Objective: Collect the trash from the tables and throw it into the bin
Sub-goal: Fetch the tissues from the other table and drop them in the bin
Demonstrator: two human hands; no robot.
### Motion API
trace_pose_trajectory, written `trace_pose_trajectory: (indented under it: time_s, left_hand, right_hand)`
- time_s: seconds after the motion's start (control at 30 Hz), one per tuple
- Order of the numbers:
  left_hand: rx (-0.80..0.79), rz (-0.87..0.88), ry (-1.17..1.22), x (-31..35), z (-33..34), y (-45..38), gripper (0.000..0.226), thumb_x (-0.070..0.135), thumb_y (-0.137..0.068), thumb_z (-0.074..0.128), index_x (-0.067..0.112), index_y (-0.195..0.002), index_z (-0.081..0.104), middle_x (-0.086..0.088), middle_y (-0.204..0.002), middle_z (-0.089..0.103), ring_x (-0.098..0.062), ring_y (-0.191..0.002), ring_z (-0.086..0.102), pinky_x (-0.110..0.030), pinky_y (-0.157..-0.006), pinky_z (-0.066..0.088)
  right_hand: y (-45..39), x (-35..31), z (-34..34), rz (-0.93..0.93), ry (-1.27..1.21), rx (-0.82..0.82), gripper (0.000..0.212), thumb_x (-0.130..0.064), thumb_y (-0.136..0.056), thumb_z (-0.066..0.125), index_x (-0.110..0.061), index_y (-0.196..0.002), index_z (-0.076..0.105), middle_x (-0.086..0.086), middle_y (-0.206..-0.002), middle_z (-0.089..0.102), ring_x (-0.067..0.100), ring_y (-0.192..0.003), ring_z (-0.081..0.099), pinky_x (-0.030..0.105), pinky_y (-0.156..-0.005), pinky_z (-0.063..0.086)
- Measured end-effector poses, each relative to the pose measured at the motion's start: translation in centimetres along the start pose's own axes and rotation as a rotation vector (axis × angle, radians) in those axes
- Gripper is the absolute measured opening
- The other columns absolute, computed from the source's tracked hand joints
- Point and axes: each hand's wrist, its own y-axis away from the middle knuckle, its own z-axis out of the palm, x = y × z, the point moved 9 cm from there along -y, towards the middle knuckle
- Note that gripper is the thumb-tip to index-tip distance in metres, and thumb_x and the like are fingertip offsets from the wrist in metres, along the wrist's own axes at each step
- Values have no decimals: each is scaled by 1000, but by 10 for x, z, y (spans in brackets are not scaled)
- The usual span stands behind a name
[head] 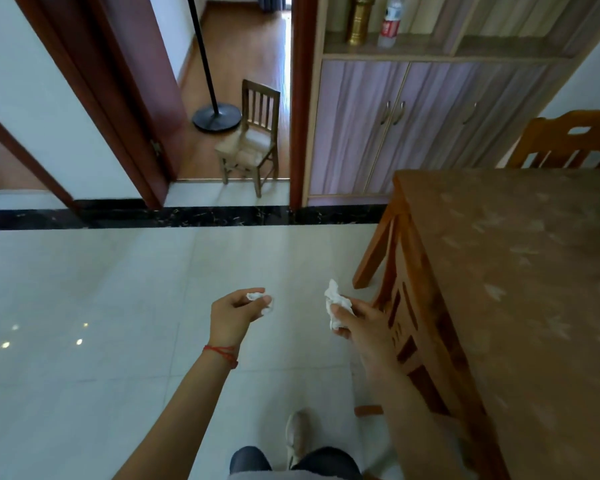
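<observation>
My left hand [234, 315] is held out over the white tiled floor, fingers curled around a small crumpled white tissue [256, 296]. My right hand [359, 323] grips a larger crumpled white tissue [335, 301] that sticks up above the thumb. Both hands hover at about the same height, just left of the wooden table [516, 271]. No bin is in view.
A chair [395, 306] is tucked under the table's left side. Ahead stand a cabinet [413, 126] with two bottles on its shelf, an open doorway with a small wooden chair [253, 140] and a black lamp stand [215, 116]. Another chair [568, 140] stands behind the table.
</observation>
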Motion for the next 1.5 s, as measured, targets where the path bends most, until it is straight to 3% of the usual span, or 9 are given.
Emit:
trace_pose_trajectory:
  time_s: [0.17,0.3,0.47,0.57,0.8,1.0,1.2,1.33,1.5]
  left_hand:
    - [26,-1,24,25,16,-44,6,2,-74,70,7,-70,70,-1,-82,68,-5,-79,64,-12,-60,52]
    - [31,-1,34,39,27,-88,7,3,-75,70,3,-82,69,1,-85,67,-8,-75,64,-11,-58,52]
    - [-4,-2,44,57,46,-161,13,3,-76,69,-1,-88,69,2,-84,67,-10,-73,65,-13,-60,54]
    - [-20,3,47,76,53,-214,12,4,-76,70,2,-88,69,2,-84,67,-6,-66,65,-11,-57,52]
    - [-44,-14,29,125,68,-329,16,5,-76,70,5,-92,69,-3,-80,68,-15,-75,63,-11,-59,53]
    - [-81,-36,17,149,95,-406,14,4,-77,68,7,-90,69,-7,-83,68,-16,-78,64,-13,-60,54]
    - [-107,-57,49,177,147,-484,11,2,-74,70,12,-76,70,4,-61,70,-5,-62,66,-14,-61,54]
    - [-129,-48,4,201,190,-537,14,6,-73,72,10,-86,70,-1,-73,69,-8,-67,65,-17,-69,54]
    - [-170,-36,-18,231,238,-589,16,4,-73,72,7,-89,70,3,-68,69,0,-59,64,-10,-58,51]
  right_hand:
    - [-48,-27,-3,2,95,12,14,-11,-82,66,-1,-91,68,7,-65,57,7,-50,50,13,-44,39]
    - [-90,-45,9,-5,116,17,1,-13,-82,66,-13,-82,65,1,-66,59,9,-58,54,13,-47,44]
    - [-157,-63,31,-15,97,43,13,-9,-82,66,-17,-71,65,3,-60,57,12,-55,52,12,-45,41]
    - [-208,-76,50,3,86,59,9,-11,-81,67,-15,-74,66,4,-64,59,14,-59,54,14,-46,44]
    - [-312,-115,89,44,50,104,5,-12,-81,67,-11,-86,67,4,-73,64,16,-68,60,23,-59,51]
    - [-383,-132,94,80,31,157,6,-10,-81,66,-14,-78,70,4,-69,65,19,-68,60,36,-69,51]
    - [-472,-164,94,77,-38,153,14,-6,-82,64,-16,-73,68,10,-74,60,18,-70,57,28,-67,54]
    - [-538,-191,85,84,-72,173,7,-5,-82,65,-12,-81,67,8,-77,62,17,-73,58,18,-58,54]
    - [-603,-218,68,104,-54,188,5,-7,-81,66,-7,-84,70,4,-71,64,14,-67,59,19,-60,54]
